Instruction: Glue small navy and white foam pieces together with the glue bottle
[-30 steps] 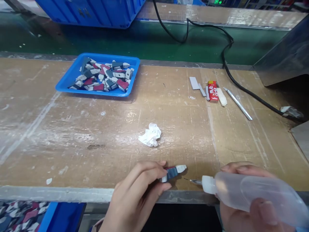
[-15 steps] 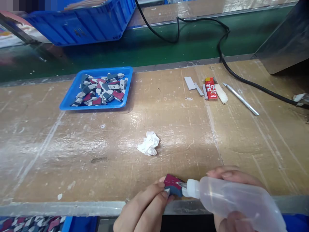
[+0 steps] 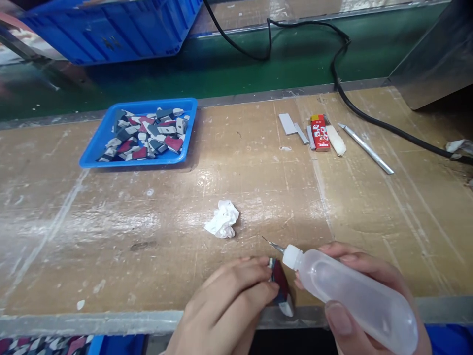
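Observation:
Near the table's front edge, my left hand point(image 3: 229, 301) grips a small maroon, dark blue and white piece point(image 3: 281, 283), its fingers wrapped over the left side. My right hand point(image 3: 369, 291) is closed around a translucent squeeze bottle point(image 3: 354, 296) with a white cap. The bottle's thin metal needle points up and left, above the piece and apart from it. A crumpled white tissue point(image 3: 223, 219) lies on the table beyond my left hand. At the back left, a blue tray point(image 3: 83, 159) holds several similar maroon, dark blue and white pieces.
A red and yellow packet point(image 3: 320, 134), grey strips point(image 3: 287, 124) and a silver craft knife point(image 3: 366, 149) lie at the back right. A black cable point(image 3: 388, 130) runs behind them. A large blue crate point(image 3: 111, 37) stands at the far left, with more pieces below the front edge.
The bottle's needle has come off the piece and moved up and left. My left hand has turned the piece more upright and shifted slightly right. The view has shifted slightly.

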`<action>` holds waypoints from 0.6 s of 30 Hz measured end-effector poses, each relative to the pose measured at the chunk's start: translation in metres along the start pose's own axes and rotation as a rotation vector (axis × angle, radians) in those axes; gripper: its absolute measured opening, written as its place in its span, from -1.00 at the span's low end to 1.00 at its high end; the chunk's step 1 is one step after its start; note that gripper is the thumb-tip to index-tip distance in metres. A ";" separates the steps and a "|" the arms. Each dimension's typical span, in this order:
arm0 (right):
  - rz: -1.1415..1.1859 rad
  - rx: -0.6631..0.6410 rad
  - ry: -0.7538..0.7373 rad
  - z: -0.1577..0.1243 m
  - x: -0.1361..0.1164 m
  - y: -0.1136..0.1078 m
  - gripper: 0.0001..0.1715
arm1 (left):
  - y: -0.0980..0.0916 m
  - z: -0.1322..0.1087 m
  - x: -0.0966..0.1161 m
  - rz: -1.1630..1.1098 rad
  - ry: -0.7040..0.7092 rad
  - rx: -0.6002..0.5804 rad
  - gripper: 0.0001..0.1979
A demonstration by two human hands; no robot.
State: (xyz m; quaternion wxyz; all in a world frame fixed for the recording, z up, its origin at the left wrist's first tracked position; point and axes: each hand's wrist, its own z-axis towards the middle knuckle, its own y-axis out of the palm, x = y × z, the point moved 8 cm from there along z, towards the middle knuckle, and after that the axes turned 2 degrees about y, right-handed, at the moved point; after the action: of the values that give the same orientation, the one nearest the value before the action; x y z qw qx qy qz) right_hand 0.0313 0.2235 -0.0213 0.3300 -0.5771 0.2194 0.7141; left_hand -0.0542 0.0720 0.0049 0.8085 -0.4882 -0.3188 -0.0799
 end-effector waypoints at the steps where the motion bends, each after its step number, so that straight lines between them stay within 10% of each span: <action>1: 0.008 0.035 0.019 -0.001 0.002 -0.002 -0.61 | 0.002 0.004 -0.002 -0.034 -0.057 0.020 -0.83; 9: 0.191 0.124 0.190 -0.011 0.020 -0.016 -0.60 | 0.024 -0.001 -0.019 -0.128 -0.310 0.133 -0.64; 18: 0.247 0.108 0.148 -0.007 0.017 -0.026 -0.68 | 0.007 -0.003 -0.025 0.134 -0.382 0.264 -0.68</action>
State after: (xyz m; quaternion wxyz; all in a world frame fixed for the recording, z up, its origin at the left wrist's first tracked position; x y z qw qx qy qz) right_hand 0.0526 0.2400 -0.0378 0.2529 -0.5781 0.3506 0.6921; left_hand -0.0696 0.0686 -0.0161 0.7938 -0.4048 -0.4403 0.1101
